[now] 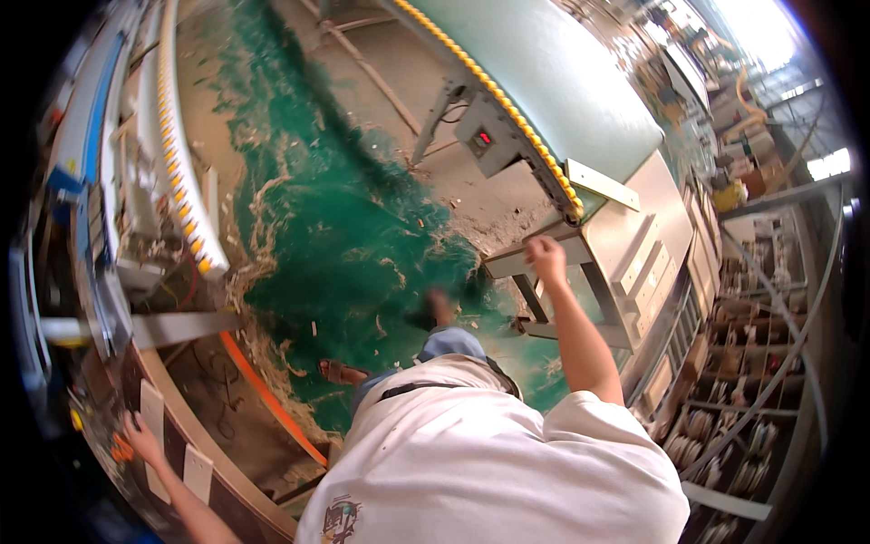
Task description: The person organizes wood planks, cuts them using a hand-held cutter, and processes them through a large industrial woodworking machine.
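White shirt nearest; pale oblong board by left hand; cannot tell its grip, nor right hand's.

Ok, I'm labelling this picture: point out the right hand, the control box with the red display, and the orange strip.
Right hand (pixel 546 260): head view, middle of the hand.
Control box (pixel 490 149): head view, front face.
Orange strip (pixel 264 392): head view, middle stretch.

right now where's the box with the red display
In the head view, the box is above and slightly right of centre, alongside the yellow-studded edge, up and left of the right hand.
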The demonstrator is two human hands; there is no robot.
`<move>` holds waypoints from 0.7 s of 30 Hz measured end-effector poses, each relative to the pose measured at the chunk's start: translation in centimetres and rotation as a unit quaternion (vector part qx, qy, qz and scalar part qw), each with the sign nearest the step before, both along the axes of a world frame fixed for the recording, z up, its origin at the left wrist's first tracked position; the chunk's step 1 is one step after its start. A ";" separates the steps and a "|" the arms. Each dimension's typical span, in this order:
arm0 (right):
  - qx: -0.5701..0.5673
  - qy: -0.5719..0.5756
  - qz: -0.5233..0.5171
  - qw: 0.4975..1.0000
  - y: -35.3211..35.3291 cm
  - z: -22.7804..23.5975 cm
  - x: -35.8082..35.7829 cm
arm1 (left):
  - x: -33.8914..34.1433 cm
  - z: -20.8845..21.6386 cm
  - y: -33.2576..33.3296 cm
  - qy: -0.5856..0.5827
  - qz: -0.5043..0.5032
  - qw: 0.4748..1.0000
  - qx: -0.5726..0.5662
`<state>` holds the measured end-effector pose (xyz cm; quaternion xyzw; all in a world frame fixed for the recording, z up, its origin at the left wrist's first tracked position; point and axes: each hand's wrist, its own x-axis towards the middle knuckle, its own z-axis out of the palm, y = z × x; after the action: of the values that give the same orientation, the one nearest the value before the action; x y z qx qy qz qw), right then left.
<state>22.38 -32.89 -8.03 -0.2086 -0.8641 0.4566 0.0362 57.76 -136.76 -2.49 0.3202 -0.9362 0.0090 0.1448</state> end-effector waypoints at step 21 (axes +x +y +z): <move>-0.580 0.187 -0.277 0.743 21.6 6.3 -5.0 | -47.0 7.0 105.5 -0.267 -0.270 0.440 0.814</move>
<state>17.40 -11.30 -1.74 -0.3295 -0.3122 0.8697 0.1940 10.73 -31.23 4.51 0.0033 -0.5446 -0.7115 -0.4440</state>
